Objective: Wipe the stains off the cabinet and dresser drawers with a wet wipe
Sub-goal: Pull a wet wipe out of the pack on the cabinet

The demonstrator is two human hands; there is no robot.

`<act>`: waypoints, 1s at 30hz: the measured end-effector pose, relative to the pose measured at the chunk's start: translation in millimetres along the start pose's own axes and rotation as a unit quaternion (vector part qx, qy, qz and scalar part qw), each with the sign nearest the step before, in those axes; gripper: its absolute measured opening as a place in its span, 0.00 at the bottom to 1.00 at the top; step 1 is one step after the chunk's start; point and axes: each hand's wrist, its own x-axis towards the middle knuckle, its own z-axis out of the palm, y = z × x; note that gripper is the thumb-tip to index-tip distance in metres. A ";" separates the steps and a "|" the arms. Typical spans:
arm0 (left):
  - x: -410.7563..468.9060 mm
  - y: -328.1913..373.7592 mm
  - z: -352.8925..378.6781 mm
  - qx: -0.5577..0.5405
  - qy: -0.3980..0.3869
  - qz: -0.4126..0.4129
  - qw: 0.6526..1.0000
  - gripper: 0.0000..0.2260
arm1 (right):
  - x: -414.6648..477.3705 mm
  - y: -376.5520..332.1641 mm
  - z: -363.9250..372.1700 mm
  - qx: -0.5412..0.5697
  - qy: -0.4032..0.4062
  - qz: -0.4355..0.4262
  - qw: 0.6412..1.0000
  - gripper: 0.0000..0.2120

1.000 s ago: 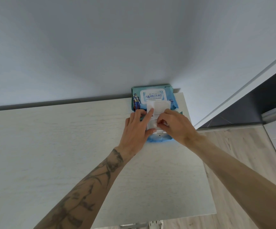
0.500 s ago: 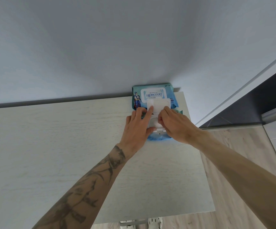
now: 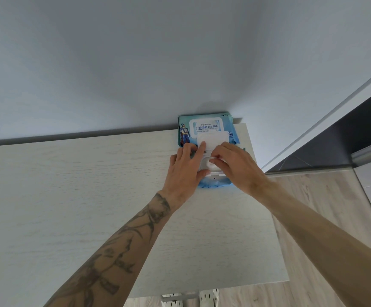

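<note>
While left hand (image 3: 183,172) presses lid (image 3: 214,140), right hand (image 3: 239,171) pinches wipe (image 3: 210,166) in pack (image 3: 215,184)

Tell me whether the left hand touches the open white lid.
Touching: in the head view the left hand lays its index fingertip on the open lid.

The far wet-wipe pack (image 3: 205,127) is printed teal-blue, perhaps with a figure; the dresser top (image 3: 80,207) is grained off-white.

Pale wall (image 3: 135,63), wooden floor (image 3: 313,207).
</note>
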 end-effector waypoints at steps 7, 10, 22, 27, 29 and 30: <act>1.2 3.9 -2.6 -0.012 -0.006 -0.012 1.000 0.35 | -13.8 -0.6 -13.0 0.082 0.059 -0.002 0.995 0.09; 1.5 6.4 -5.1 -0.015 -0.007 -0.016 1.000 0.35 | -16.7 -5.1 -17.4 0.096 0.083 -0.008 0.992 0.12; 1.5 10.8 -9.1 -0.031 -0.011 -0.021 0.999 0.36 | -25.1 -18.0 -58.3 0.152 0.252 0.012 0.956 0.03; 2.8 15.2 -9.8 -0.147 0.007 -0.074 0.986 0.44 | -27.3 -15.7 -84.0 0.147 0.275 0.034 0.949 0.02; 1.4 16.9 -10.4 -0.199 0.018 -0.097 0.975 0.44 | -30.1 -14.7 -87.7 0.166 0.271 0.061 0.946 0.02; -0.2 17.4 -11.1 -0.217 0.024 -0.100 0.971 0.41 | -31.8 -14.4 -88.9 0.178 0.269 0.074 0.944 0.02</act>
